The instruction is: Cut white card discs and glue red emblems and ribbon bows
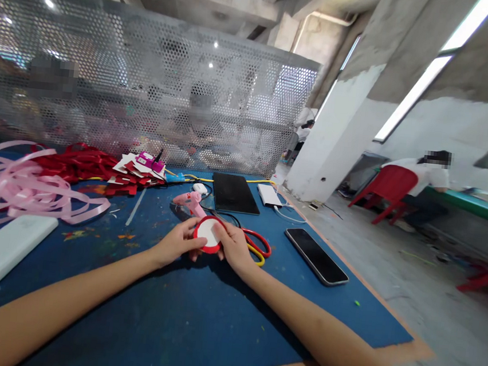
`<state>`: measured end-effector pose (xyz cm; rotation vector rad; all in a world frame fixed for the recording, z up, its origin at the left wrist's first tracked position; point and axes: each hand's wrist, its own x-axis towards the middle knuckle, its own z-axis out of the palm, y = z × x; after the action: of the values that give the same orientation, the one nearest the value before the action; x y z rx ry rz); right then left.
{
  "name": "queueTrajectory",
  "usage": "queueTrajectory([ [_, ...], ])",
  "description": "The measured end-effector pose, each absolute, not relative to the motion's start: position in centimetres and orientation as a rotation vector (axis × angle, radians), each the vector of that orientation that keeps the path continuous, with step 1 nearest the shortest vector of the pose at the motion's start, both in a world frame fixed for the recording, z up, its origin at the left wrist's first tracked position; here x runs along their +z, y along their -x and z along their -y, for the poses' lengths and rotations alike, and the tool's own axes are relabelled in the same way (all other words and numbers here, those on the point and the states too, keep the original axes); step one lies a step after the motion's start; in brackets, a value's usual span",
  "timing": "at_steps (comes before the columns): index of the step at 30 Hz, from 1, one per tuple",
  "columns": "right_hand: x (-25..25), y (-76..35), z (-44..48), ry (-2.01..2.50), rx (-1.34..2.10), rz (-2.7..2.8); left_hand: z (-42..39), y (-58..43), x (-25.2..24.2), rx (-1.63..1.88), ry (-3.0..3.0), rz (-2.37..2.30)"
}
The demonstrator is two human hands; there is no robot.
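Note:
A round disc [208, 233] with a white centre and a red rim is held just above the blue table [162, 319]. My left hand [180, 240] pinches its left edge, thumb on the white face. On the right edge, my right hand [234, 244] grips it with the thumb over the rim. Just behind the hands lies a pink glue gun [191, 202]. Red-handled and yellow-handled scissors or loops [259, 245] lie right of my right hand, partly hidden by it.
Pink ribbon [49, 190], red ribbon [77, 162] and a white case [4, 255] lie left. A black tablet [236, 194], white power bank [269, 196] and phone [317, 257] lie behind and right. A perforated metal screen [149, 93] stands behind; a person [417, 176] sits far right.

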<state>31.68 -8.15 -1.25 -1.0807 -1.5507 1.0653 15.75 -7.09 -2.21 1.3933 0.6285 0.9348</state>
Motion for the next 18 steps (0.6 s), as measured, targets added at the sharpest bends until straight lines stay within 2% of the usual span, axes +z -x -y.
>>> queueTrajectory([
  [5,-1.0,-31.7,8.0,1.058,0.915,1.497,6.7,-15.7,-2.2,1.049,-1.235,-0.716],
  [10,-0.9,-32.8,7.8,0.91,0.355,1.732,6.5,-15.7,-2.1,1.072,-1.05,-0.605],
  [12,-0.9,-33.1,7.8,0.816,0.247,1.891,6.5,-15.7,-2.2,1.088,-1.038,-0.605],
  [15,-0.9,-33.0,7.9,0.778,0.307,1.938,6.4,-15.7,-2.4,1.123,-1.071,-0.672],
  [18,-0.9,-32.5,8.0,0.935,0.573,1.766,6.4,-15.6,-2.6,1.1,-1.131,-0.73],
])
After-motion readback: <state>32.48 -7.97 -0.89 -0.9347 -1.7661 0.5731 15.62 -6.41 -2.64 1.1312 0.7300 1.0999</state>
